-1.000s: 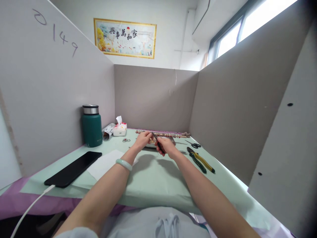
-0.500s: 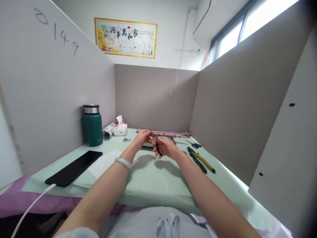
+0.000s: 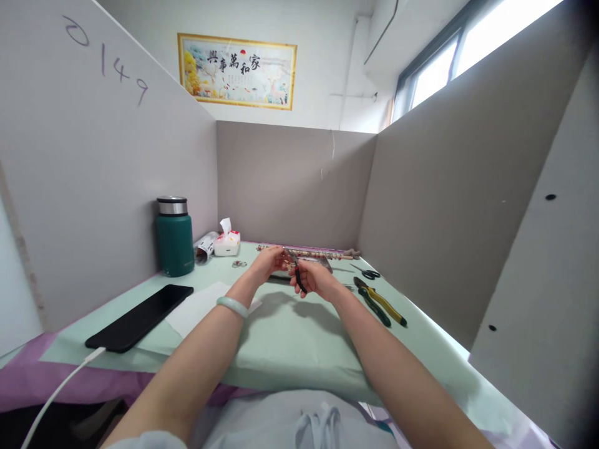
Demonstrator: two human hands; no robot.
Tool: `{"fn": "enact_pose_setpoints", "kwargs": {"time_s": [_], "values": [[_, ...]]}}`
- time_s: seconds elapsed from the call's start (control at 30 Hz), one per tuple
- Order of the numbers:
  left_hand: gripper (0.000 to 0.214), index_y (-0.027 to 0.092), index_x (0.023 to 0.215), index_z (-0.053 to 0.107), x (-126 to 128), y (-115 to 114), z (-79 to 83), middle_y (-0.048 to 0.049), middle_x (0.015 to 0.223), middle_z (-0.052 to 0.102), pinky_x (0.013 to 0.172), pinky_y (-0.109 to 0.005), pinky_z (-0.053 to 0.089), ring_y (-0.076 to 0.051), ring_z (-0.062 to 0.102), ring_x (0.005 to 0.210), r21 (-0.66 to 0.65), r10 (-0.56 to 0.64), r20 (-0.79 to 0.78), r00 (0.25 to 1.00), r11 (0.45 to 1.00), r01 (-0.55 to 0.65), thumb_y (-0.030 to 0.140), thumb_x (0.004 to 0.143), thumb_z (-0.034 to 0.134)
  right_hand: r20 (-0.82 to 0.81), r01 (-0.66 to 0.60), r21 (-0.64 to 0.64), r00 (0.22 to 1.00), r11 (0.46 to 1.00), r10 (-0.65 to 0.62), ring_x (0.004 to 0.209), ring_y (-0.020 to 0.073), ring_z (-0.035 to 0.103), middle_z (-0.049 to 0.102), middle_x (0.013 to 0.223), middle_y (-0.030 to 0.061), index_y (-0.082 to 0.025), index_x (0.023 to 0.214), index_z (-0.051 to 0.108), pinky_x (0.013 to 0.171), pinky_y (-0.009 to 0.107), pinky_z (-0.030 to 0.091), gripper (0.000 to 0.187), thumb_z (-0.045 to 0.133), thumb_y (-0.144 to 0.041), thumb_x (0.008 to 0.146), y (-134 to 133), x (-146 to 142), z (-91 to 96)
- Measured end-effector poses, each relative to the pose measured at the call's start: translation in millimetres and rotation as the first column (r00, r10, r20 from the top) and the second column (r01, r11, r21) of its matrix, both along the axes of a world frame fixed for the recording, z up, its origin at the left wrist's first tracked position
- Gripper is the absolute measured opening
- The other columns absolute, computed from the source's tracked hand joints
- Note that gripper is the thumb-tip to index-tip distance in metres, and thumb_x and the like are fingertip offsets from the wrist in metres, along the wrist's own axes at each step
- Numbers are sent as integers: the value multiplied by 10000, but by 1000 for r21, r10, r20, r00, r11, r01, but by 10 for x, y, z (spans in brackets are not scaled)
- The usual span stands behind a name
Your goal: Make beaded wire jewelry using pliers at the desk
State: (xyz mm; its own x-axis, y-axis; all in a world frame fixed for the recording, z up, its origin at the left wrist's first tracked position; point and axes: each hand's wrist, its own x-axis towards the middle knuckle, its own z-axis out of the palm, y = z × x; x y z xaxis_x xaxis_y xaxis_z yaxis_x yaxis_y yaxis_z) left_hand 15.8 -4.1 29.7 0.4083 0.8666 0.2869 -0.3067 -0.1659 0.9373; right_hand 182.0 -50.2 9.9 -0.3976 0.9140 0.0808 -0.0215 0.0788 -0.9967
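Observation:
My right hand [image 3: 317, 279] is closed around small pliers [image 3: 299, 278] with dark handles, their metal jaws pointing up and left. Close beside it, my left hand [image 3: 268, 263] has its fingers pinched together at the tips of the jaws. Whatever lies in that pinch is too small to name. Both hands hover above the far middle of the table [image 3: 299, 349]. Behind them a rod strung with small reddish beads [image 3: 322, 254] lies across the back, and a dark flat object [image 3: 278, 279] shows partly below the hands.
On the right lie green-and-yellow pliers [image 3: 380, 302] and black scissors [image 3: 369, 273]. To the left are a phone [image 3: 140, 317] on a cable, white paper [image 3: 199, 308], a green bottle [image 3: 175, 243], a tissue pack [image 3: 228, 242] and small rings [image 3: 239, 264]. Grey partitions [image 3: 294, 181] enclose the table.
Hardly anything differs. My hands and the small pliers stay in nearly the same place, with only a slight shift of the fingers.

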Motion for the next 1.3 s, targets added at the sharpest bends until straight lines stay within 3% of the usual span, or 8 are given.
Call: {"fn": "enact_pose_setpoints", "kwargs": {"time_s": [0.17, 0.4, 0.53, 0.67, 0.77, 1.03, 1.3], "values": [[147, 151, 724, 496, 12, 47, -31, -17, 679, 596, 552, -257, 456, -103, 543, 521, -7, 8, 65, 998, 1000, -7, 275, 727, 575, 102, 56, 50, 993, 997, -61, 508, 140, 582, 639, 687, 73, -121, 846, 582, 424, 234, 451, 358, 417, -438, 874, 33, -26, -43], [211, 131, 753, 534, -6, 60, -62, -34, 726, 613, 619, -257, 479, -96, 568, 565, 74, 15, 0, 1000, 997, -15, 319, 733, 627, 51, 21, 29, 998, 999, -22, 552, 168, 626, 660, 717, 89, -125, 863, 574, 470, 270, 493, 372, 391, -448, 885, 44, -18, -60], [184, 139, 769, 545, 15, 71, -78, -23, 691, 617, 634, -278, 493, -106, 573, 547, 133, 147, -95, 984, 982, -134, 320, 791, 569, 72, 48, 18, 996, 999, -49, 581, 188, 647, 670, 733, 108, -119, 857, 573, 476, 279, 498, 389, 383, -456, 894, 22, -45, -44], [108, 163, 735, 534, 49, 135, -120, -6, 665, 627, 566, -251, 471, -112, 571, 505, 254, 339, -247, 908, 927, -277, 250, 799, 532, 146, 144, 36, 978, 989, -147, 570, 173, 644, 680, 748, 125, -116, 835, 580, 475, 262, 494, 404, 404, -475, 895, 34, -87, -67], [100, 177, 719, 514, 62, 183, -150, -5, 649, 634, 529, -243, 453, -119, 572, 483, 310, 404, -299, 864, 898, -313, 231, 803, 502, 207, 182, 51, 960, 982, -189, 561, 169, 644, 684, 756, 126, -116, 827, 586, 470, 253, 486, 394, 415, -465, 898, 59, -108, -110], [69, 199, 773, 436, 68, 226, -182, 4, 614, 625, 539, -247, 452, -131, 585, 501, 350, 443, -284, 850, 874, -338, 190, 795, 500, 96, 106, 21, 990, 994, -108, 642, 164, 655, 692, 817, 114, -121, 872, 591, 549, 253, 508, 289, 426, -356, 900, 20, -129, -107], [63, 189, 865, 423, 85, 210, -152, 19, 646, 608, 561, -259, 474, -119, 588, 503, 231, 356, -216, 909, 923, -307, 152, 820, 448, 27, 201, 79, 979, 977, -203, 495, 125, 587, 646, 645, 52, -123, 811, 598, 500, 237, 473, 259, 441, -320, 867, 41, -122, -72]]}}
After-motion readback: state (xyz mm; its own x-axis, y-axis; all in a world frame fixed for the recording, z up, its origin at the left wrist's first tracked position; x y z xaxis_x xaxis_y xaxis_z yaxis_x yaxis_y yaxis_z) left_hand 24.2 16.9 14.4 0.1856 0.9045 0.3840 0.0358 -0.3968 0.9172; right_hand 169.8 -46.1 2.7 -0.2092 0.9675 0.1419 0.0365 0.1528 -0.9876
